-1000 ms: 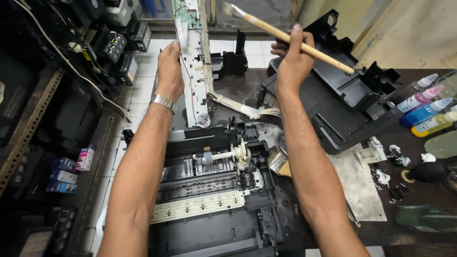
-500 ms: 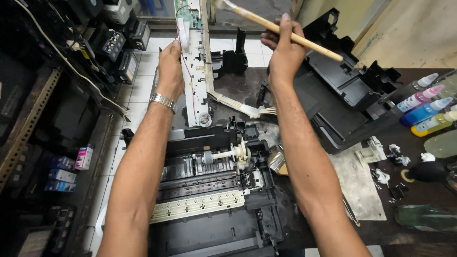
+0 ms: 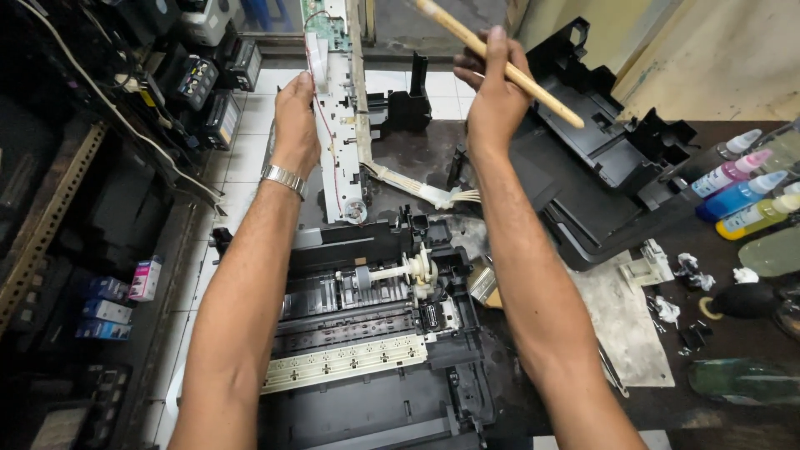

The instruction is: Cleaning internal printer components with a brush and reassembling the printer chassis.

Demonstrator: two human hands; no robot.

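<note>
Dark, crowded counter (image 3: pixel 667 392): left hand (image 3: pixel 297 117) closes around the upright metal frame (image 3: pixel 337 125); right hand (image 3: pixel 493 96) holds a brush (image 3: pixel 500 65). Frame may slip onto the open printer (image 3: pixel 375 333).

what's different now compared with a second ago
The right hand lifted the wooden-handled brush slightly up and away, toward the frame's top edge. The left hand keeps its grip on the upright white metal printer rail. The opened printer chassis and ink bottles stayed put.
</note>
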